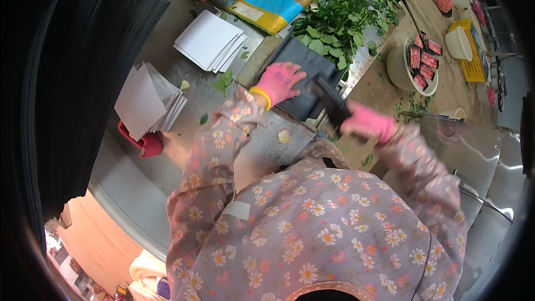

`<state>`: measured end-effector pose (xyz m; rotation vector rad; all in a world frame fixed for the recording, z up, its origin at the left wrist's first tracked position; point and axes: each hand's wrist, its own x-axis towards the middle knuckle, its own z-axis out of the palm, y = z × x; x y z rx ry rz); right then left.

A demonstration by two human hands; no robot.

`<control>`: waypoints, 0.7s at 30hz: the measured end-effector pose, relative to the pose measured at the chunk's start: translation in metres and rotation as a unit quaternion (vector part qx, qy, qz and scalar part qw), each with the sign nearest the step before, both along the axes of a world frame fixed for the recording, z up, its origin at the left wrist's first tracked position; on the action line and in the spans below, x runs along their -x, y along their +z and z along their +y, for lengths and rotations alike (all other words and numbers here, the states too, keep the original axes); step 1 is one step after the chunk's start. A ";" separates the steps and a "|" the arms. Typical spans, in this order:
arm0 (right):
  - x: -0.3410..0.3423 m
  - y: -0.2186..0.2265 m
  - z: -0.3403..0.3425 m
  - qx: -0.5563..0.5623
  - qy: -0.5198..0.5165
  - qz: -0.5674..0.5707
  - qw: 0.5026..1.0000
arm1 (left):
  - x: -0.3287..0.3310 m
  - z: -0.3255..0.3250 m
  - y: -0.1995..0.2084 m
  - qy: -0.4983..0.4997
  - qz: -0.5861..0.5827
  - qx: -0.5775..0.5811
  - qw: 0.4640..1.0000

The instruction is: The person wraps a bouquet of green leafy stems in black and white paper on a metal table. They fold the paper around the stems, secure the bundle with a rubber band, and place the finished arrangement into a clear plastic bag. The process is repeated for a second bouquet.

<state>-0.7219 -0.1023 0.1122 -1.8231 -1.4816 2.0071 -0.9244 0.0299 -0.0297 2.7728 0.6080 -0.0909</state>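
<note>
My left hand (280,84), in a pink glove with a yellow cuff, lies with fingers spread on a dark grey wrapping sheet (301,56). The sheet is folded around the lower end of a leafy green bunch (345,14) on the metal worktable (214,97); whatever is inside it is hidden. My right hand (368,122), also pink-gloved and slightly blurred, is closed around the end of a black tool that looks like a stapler (332,102). The tool's far end is over the right edge of the sheet; I cannot tell whether they touch.
A stack of white sheets (209,39) lies left of the bunch, another white stack (146,100) above a red holder (146,142). A blue-yellow bag (256,8) with roses is at the back. Right stands a white bucket (398,67) of dark-wrapped pink bunches, beside a yellow crate (473,69).
</note>
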 end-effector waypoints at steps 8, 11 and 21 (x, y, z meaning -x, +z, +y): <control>0.145 -0.166 -0.088 -0.026 -0.355 -0.025 0.934 | -0.036 0.027 0.014 -0.119 0.065 0.085 0.987; 0.168 -0.177 -0.084 -0.050 -0.359 -0.107 0.926 | -0.008 0.030 0.024 -0.072 0.062 0.060 0.994; 0.152 -0.191 -0.064 -0.009 -0.351 -0.081 0.933 | -0.013 0.027 0.020 -0.059 0.068 0.047 0.995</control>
